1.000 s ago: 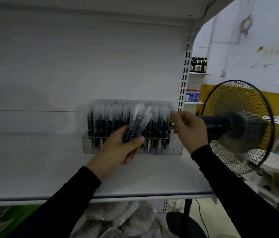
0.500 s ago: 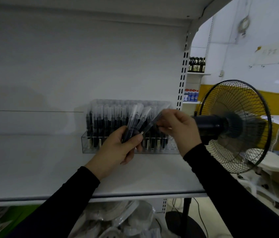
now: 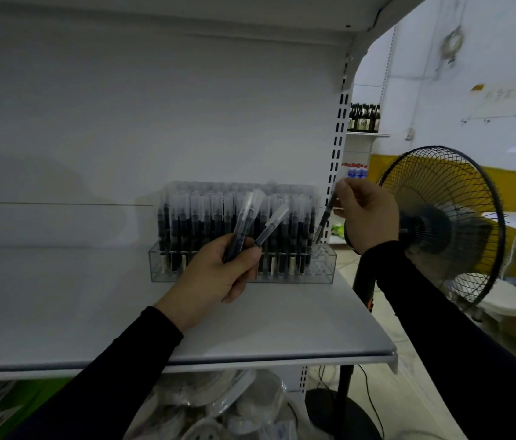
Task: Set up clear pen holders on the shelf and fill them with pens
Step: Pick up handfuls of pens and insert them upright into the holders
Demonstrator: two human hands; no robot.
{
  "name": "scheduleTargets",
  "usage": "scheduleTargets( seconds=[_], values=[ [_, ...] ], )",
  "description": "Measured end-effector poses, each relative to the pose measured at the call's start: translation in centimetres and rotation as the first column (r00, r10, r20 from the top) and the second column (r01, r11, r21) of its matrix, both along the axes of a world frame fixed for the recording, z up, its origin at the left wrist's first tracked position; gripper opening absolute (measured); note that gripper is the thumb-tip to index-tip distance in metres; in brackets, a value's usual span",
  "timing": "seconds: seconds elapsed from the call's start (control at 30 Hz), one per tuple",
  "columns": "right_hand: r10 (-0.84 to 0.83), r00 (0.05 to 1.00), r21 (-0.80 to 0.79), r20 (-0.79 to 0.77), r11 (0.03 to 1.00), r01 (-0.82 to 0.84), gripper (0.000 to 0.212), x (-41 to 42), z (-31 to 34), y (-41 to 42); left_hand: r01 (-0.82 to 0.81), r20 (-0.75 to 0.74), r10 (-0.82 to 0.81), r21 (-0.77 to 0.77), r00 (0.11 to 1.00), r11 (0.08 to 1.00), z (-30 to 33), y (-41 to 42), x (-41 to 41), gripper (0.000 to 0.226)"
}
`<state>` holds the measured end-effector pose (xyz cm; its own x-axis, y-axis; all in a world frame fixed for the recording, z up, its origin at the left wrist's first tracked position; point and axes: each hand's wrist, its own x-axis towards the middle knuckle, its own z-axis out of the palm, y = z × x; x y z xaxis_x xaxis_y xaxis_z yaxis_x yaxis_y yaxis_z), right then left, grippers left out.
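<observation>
1. The clear pen holder sits at the back right of the white shelf, nearly full of upright capped pens; only its rightmost holes look bare, though the clear plastic makes that hard to read.
2. The left hand covers the holder's middle front, fingers closed around a small bundle of pens fanning upward.
3. The right hand pinches a single pen tilted, its tip just above or inside the right end; contact cannot be told.
4. The holder's right end lies near the slotted upright; the shelf to its left is broad and bare.
5. A black fan stands just beside the shelf's right edge, behind the right hand.
</observation>
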<state>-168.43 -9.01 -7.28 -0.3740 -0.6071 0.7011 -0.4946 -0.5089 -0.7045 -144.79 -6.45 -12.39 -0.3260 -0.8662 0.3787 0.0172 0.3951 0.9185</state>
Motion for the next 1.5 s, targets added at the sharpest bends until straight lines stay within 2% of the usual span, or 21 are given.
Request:
scheduleTargets(
  seconds=[0.27, 0.53, 0.77, 0.9, 0.97, 1.03, 1.13, 1.27, 1.37, 1.5],
  values=[
    [-0.026, 0.967, 0.168, -0.253, 0.983, 0.070, 0.027, 0.0, -1.0, -1.2, 0.000, -0.008, 0.000, -0.006, 1.000, 1.000, 0.0, 0.0, 0.1, 0.018],
    [-0.003, 0.982, 0.228, -0.188, 0.973, 0.046, 0.026, -0.1, -1.8, -0.8, 0.010, -0.017, -0.010, -0.009, 1.000, 1.000, -0.1, -0.1, 0.0, 0.015],
    [-0.027, 0.935, 0.231, -0.354, 0.966, 0.115, 0.026, 0.4, -2.4, -0.3, 0.017, -0.011, -0.017, -0.001, 1.000, 1.000, 0.0, -0.1, 0.1, 0.015],
    [-0.057, 0.927, 0.229, -0.371, 0.962, 0.151, 0.025, 0.4, -2.7, 0.1, 0.023, -0.010, -0.023, 0.002, 1.000, 1.000, -0.1, -0.1, 0.2, 0.014],
    [-0.099, 0.938, 0.189, -0.331, 0.967, 0.169, 0.024, 0.4, -2.9, 0.4, 0.024, -0.016, -0.024, 0.005, 1.000, 1.000, -0.1, -0.1, 0.1, 0.012],
    [-0.079, 0.975, 0.153, -0.210, 0.982, 0.112, 0.025, 0.7, -2.9, 1.0, 0.026, -0.026, -0.026, 0.008, 0.999, 1.000, 0.0, -0.1, 0.0, 0.009],
    [0.132, 0.990, 0.188, -0.046, 0.975, -0.121, 0.030, 2.1, -2.8, 2.4, 0.026, -0.027, -0.026, 0.009, 0.999, 1.000, 0.1, 0.1, -0.1, 0.007],
    [0.397, 0.913, 0.257, 0.099, 0.876, -0.408, 0.018, 4.7, -2.5, 3.9, 0.024, -0.003, -0.024, 0.002, 1.000, 1.000, 0.1, 0.1, 0.0, 0.005],
    [0.478, 0.860, 0.261, 0.178, 0.820, -0.510, 0.012, 5.7, -2.3, 4.2, 0.039, 0.009, -0.039, -0.002, 0.999, 0.999, 0.1, 0.2, 0.0, 0.006],
    [0.511, 0.788, 0.170, 0.343, 0.791, -0.587, 0.011, 5.6, -1.7, 4.1, 0.041, -0.006, -0.041, 0.014, 0.999, 0.999, 0.1, 0.2, -0.1, 0.006]
  ],
)
